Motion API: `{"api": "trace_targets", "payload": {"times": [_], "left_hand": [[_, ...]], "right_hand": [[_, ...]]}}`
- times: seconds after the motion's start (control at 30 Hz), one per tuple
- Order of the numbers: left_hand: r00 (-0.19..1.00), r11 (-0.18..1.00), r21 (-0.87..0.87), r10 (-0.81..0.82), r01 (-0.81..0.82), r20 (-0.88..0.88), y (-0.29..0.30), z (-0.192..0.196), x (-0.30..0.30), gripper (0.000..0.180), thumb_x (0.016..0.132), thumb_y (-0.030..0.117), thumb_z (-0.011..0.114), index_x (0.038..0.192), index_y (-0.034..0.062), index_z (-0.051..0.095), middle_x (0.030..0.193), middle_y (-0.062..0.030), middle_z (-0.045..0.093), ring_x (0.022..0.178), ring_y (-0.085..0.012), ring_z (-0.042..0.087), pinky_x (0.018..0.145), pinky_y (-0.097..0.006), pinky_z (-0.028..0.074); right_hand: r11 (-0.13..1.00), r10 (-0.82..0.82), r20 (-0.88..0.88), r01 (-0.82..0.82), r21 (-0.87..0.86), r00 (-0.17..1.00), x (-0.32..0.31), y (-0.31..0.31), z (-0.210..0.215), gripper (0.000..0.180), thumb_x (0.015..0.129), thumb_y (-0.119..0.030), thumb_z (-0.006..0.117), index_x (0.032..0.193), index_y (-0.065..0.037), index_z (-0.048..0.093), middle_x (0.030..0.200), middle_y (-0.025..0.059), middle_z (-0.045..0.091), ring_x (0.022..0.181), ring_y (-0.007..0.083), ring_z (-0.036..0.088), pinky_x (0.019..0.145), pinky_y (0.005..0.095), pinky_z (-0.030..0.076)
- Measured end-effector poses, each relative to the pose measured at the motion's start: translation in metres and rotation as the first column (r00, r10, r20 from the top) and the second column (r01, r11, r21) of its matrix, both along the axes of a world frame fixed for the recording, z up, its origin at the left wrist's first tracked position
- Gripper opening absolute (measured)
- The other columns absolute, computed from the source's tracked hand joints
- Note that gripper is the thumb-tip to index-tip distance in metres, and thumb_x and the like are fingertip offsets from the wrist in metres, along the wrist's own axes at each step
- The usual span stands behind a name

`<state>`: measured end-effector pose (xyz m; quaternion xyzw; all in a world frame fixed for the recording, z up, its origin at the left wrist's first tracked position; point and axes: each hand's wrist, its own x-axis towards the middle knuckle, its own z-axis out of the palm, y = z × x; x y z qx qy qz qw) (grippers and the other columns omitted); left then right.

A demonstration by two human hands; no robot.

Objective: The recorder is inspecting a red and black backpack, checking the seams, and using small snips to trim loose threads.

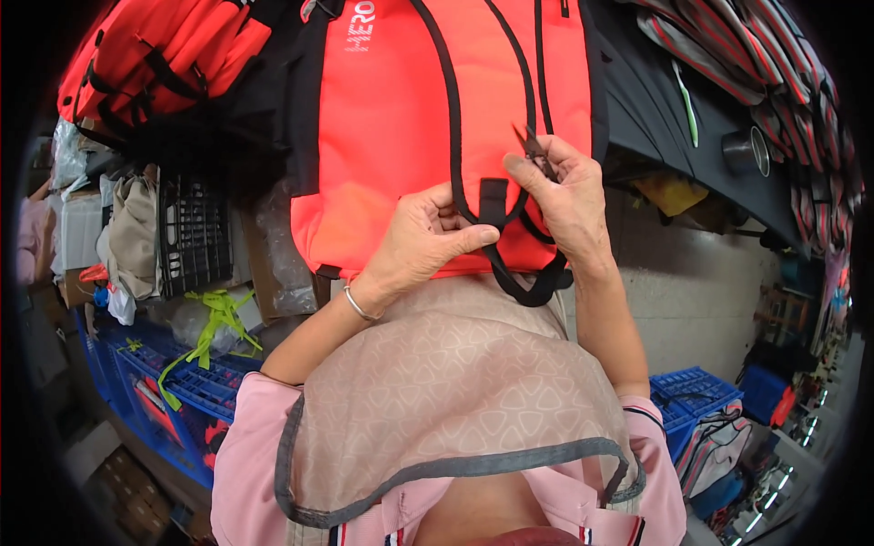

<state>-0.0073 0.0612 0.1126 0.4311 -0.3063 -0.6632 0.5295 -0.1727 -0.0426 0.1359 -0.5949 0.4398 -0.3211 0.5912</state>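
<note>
A bright orange-red bag (387, 127) with black trim lies in front of me, its near end at my apron (455, 382). My left hand (423, 232) pinches the black webbing strap (492, 202) near the bag's lower edge, thumb on top. Small dark thread snips (535, 153) sit in my closed right hand (569, 191), their pointed blades up and away from me over the bag. The loose strap end hangs in a loop below my hands. Part of the strap is hidden under my left fingers.
More orange bags (173, 55) are piled at the far left. Blue crates (191, 391) with a yellow-green strip (214, 328) stand at the left. On the dark table at the right are a metal cup (746, 152) and a green-white stick (686, 105), beside stacked grey striped pieces (728, 45).
</note>
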Motion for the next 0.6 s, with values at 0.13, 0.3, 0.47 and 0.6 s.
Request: {"api": "trace_targets", "payload": {"times": [0.13,0.3,0.47,0.6], "left_hand": [[0.928,0.968,-0.247,0.139,-0.053,0.347,-0.004,-0.005,-0.002,0.033,0.081,0.004,0.078,0.113,0.0035,0.069,0.128,-0.0117,0.062,0.118,-0.0196,0.058,0.101,-0.036,0.049],[0.559,0.69,-0.72,0.569,0.075,0.604,-0.025,-0.003,0.012,0.031,0.069,0.005,0.084,0.097,0.0087,0.074,0.135,-0.0167,0.056,0.135,-0.033,0.046,0.114,-0.05,0.035],[0.422,0.736,-0.632,0.506,0.244,0.752,-0.03,-0.014,0.023,0.029,0.065,0.006,0.087,0.09,0.0088,0.073,0.11,-0.0059,0.067,0.116,-0.0272,0.061,0.113,-0.051,0.036],[0.463,0.741,-0.658,0.54,0.134,0.703,-0.033,-0.02,0.021,0.03,0.065,0.006,0.086,0.092,0.0095,0.074,0.097,-0.0047,0.067,0.096,-0.0243,0.065,0.1,-0.045,0.046]], "right_hand": [[0.997,-0.071,0.112,0.067,0.043,0.991,0.004,-0.013,-0.014,0.021,0.089,-0.02,0.076,0.085,-0.002,0.065,0.066,-0.0084,0.048,0.061,0.0013,0.038,0.055,0.0217,0.032],[0.943,0.017,0.114,-0.054,0.328,0.993,0.013,-0.018,-0.014,0.028,0.091,-0.024,0.073,0.073,-0.01,0.057,0.059,-0.0079,0.043,0.042,0.0014,0.031,0.036,0.0238,0.019],[0.99,0.046,-0.104,-0.032,0.134,0.993,0.001,-0.021,-0.012,0.028,0.091,-0.023,0.073,0.076,-0.003,0.061,0.057,-0.0053,0.047,0.048,0.0023,0.038,0.043,0.0231,0.028],[0.957,-0.232,-0.265,0.171,-0.235,0.936,-0.006,-0.002,0.005,0.022,0.091,-0.017,0.072,0.085,0.004,0.067,0.057,-0.0018,0.053,0.057,0.0037,0.044,0.052,0.0219,0.035]]}}
